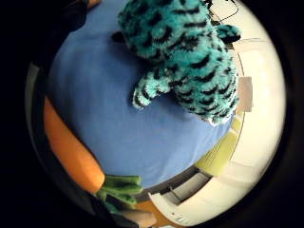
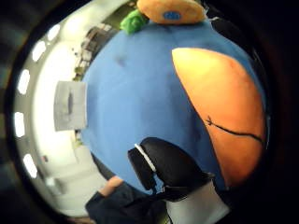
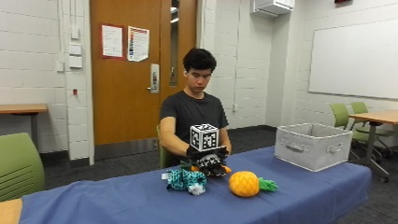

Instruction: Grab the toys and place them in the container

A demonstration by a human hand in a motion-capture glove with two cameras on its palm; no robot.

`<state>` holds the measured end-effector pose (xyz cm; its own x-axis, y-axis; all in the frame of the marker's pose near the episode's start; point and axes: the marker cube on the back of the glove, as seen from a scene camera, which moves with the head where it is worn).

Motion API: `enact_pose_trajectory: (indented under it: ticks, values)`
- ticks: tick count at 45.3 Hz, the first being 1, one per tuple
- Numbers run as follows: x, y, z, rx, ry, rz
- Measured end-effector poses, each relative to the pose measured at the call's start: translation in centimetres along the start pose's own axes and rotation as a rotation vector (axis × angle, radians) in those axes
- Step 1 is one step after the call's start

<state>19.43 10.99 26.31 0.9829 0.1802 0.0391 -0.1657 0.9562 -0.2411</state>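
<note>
In the outside view my gloved right hand [image 3: 208,162] is low over an orange plush carrot [image 3: 225,169] on the blue tablecloth [image 3: 124,200]. The carrot [image 2: 219,116] fills much of the thumb side palm view, and my thumb [image 2: 163,163] stands apart from it over the cloth. Its orange body [image 1: 71,147] and green leaves [image 1: 118,187] show beside the palm. A teal plush with black stripes [image 3: 185,179] [image 1: 185,52] lies just beside the hand. A plush pineapple [image 3: 245,183] [image 2: 170,11] lies on the cloth nearer the grey fabric container [image 3: 311,145], which stands at the table's end.
The person sits behind the table, with the bare hand hidden behind the toys. A green chair [image 3: 18,165] stands at one end of the table. More chairs and a wooden table [image 3: 373,116] stand beyond the container.
</note>
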Motion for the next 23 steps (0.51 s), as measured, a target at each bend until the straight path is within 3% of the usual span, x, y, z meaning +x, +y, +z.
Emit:
enact_pose_trajectory:
  ticks: [23]
  values:
    - [-0.8, 0.0, -0.3, 0.052, -0.008, -0.008]
